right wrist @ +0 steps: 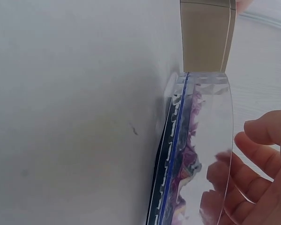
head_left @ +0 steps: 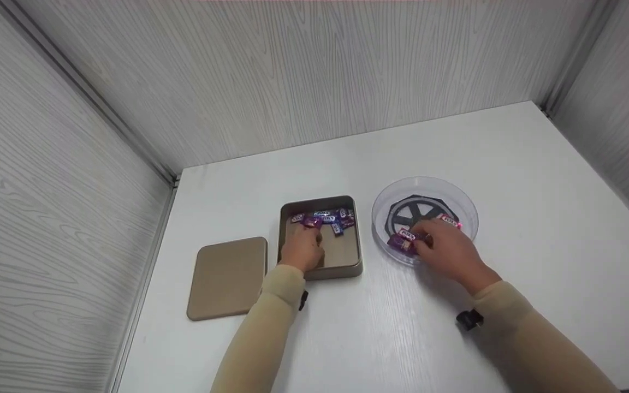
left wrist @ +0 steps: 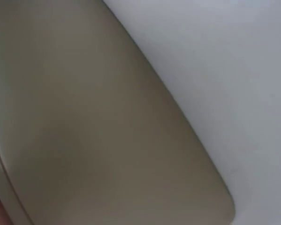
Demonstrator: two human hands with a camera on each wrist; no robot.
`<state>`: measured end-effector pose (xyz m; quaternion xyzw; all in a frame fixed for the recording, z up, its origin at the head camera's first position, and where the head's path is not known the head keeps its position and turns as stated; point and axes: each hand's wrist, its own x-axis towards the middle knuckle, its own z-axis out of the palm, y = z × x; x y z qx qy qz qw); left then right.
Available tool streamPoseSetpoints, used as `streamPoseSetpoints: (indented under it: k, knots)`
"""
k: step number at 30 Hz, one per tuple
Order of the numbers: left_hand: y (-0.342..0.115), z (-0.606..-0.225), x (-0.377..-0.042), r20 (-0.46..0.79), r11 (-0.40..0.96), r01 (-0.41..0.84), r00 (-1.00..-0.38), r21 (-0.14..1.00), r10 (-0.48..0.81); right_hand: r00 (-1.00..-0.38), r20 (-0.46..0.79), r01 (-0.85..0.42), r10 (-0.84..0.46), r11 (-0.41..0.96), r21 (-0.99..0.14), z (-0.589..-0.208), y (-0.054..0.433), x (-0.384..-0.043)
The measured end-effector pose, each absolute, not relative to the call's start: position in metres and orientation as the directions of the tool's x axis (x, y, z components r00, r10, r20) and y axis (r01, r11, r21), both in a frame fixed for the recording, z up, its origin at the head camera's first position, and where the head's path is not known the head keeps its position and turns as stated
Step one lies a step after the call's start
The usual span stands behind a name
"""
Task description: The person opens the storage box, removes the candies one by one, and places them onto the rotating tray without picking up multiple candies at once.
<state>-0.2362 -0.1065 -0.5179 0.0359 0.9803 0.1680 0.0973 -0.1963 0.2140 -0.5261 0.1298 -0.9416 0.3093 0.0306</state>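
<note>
My left hand (head_left: 302, 248) reaches into a square bronze tin (head_left: 342, 254). Its fingertips are at a purple wrapped candy (head_left: 312, 221) and appear to pinch it. Beyond them, several blue and purple wrapped candies (head_left: 325, 216) lie along the tin's far side. My right hand (head_left: 448, 248) is over the near right side of a round clear plastic dish (head_left: 383, 191). In the right wrist view its fingers bend down inside the dish wall, the thumb apart from them. Purple candies (head_left: 403, 243) lie at its fingertips, and a pink-lit candy (head_left: 450, 220) shows behind the knuckles.
The tin's flat lid (head_left: 227, 278) lies on the white table (head_left: 402, 327) left of the tin. Under or in the dish is a dark spoked, wheel-like pattern (head_left: 421, 207). Pale wood-grain panels (head_left: 292, 82) stand behind the table and on both sides.
</note>
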Motion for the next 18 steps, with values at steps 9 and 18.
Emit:
streamPoseSetpoints:
  k: [9, 18]
  knots:
    - [-0.108, -0.520, -0.240, -0.123, 0.957, 0.113, -0.981, 0.266, 0.150, -0.965, 0.143, -0.261, -0.220, 0.768, -0.585, -0.525, 0.212, -0.195]
    - [-0.116, -0.523, -0.241, -0.108, 0.931, 0.087, -0.985, 0.354, 0.133, -0.959, 0.164, -0.282, -0.229, 0.752, -0.596, -0.521, 0.208, -0.191]
